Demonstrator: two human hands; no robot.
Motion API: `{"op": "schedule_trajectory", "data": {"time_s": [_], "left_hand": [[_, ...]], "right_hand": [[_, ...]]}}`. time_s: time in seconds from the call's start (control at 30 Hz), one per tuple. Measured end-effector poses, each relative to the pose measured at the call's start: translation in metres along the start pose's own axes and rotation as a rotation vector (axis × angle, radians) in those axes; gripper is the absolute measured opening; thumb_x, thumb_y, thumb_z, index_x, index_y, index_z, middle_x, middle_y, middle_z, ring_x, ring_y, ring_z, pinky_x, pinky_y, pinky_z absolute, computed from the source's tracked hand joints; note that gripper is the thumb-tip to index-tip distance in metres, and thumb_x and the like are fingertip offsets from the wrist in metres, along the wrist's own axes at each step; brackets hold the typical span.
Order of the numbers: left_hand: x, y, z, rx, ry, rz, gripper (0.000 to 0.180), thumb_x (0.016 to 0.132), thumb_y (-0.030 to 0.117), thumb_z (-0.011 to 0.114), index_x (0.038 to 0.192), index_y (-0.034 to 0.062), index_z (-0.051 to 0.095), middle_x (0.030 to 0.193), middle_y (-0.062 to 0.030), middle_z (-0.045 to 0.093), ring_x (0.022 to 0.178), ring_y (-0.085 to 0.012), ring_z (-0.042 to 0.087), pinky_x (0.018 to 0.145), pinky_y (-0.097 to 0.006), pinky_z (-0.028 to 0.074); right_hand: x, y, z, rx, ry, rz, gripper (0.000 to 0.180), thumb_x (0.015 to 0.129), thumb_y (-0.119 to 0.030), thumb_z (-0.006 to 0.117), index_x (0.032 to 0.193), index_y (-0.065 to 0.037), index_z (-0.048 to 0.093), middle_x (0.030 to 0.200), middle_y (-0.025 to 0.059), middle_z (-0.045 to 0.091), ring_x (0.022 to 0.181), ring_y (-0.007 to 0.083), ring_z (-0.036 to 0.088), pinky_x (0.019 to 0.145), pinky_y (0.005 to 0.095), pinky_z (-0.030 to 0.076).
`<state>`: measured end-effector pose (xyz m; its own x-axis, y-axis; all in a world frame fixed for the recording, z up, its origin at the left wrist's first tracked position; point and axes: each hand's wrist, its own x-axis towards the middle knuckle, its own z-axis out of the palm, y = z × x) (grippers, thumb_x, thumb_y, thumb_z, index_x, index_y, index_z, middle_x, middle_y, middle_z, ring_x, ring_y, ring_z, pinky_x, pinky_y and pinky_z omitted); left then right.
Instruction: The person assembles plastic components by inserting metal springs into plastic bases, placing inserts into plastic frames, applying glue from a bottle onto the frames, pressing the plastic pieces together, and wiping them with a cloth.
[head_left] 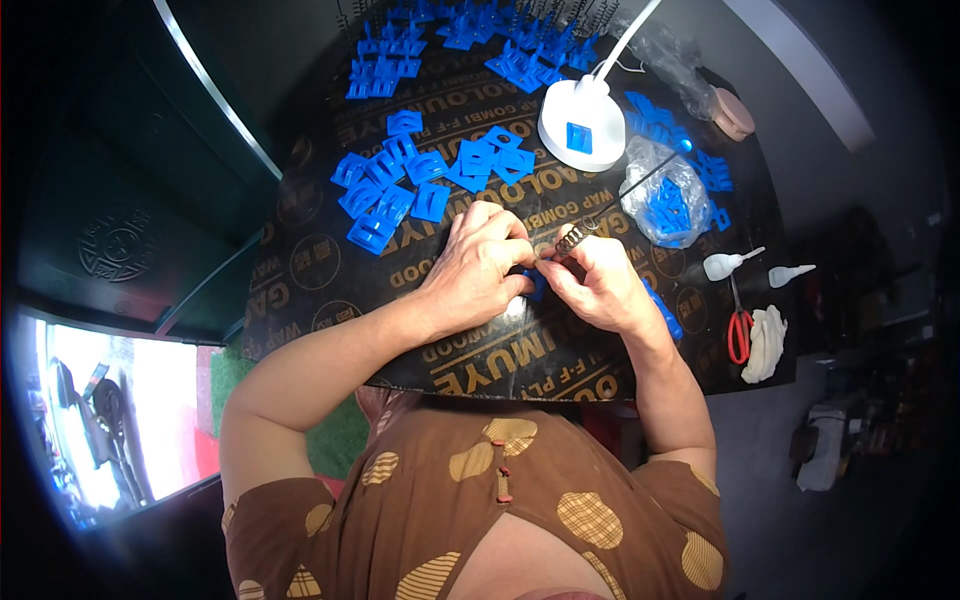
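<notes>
We saw a brown top across the bottom centre of the frame, with rounded tan patches, some striped. We noted short sleeves, an open neckline and small reddish fastenings down the front.

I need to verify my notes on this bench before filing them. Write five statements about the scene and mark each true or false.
1. The right hand holds a dark coil spring. True.
2. The red-handled scissors lie to the left of both hands. False: they lie to the right.
3. A single blue piece lies on the white round base. True.
4. The clear plastic bag contains red pieces. False: the pieces in it are blue.
5. The left hand is far from the right one, off the table. False: the two are close together over the dark tabletop.
</notes>
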<state>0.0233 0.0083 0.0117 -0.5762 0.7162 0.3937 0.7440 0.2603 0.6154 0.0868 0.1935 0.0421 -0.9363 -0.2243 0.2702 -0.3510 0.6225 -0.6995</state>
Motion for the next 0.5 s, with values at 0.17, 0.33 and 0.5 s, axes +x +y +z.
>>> {"op": "schedule_trajectory", "data": {"time_s": [0.17,0.33,0.5], "left_hand": [[0.0000,-0.0008,0.0002,0.010,-0.001,0.008,0.021,0.067,0.012,0.076,0.084,0.0046,0.068,0.100,-0.0068,0.056,0.108,-0.0263,0.046,0.096,-0.040,0.036],[-0.0003,-0.0005,0.0000,0.011,-0.003,0.016,0.020,0.067,0.011,0.076,0.084,0.0041,0.067,0.100,-0.0073,0.056,0.108,-0.0270,0.046,0.096,-0.041,0.036],[-0.0006,-0.0010,0.0002,0.013,0.003,0.024,0.020,0.067,0.010,0.075,0.083,0.0039,0.066,0.100,-0.0075,0.056,0.108,-0.0271,0.046,0.096,-0.041,0.036]], "right_hand": [[0.0003,0.0019,-0.0006,0.016,-0.026,0.030,0.013,0.082,-0.010,0.066,0.093,-0.002,0.064,0.068,0.0133,0.063,0.057,0.0249,0.061,0.055,0.0322,0.048],[0.0004,0.0046,0.0010,0.026,-0.027,0.035,0.012,0.082,-0.011,0.067,0.088,-0.002,0.062,0.068,0.0132,0.062,0.057,0.0254,0.060,0.055,0.0328,0.048],[0.0007,0.0033,0.0010,0.026,-0.023,0.035,0.012,0.081,-0.011,0.067,0.084,-0.001,0.061,0.067,0.0137,0.062,0.057,0.0265,0.060,0.054,0.0337,0.048]]}}
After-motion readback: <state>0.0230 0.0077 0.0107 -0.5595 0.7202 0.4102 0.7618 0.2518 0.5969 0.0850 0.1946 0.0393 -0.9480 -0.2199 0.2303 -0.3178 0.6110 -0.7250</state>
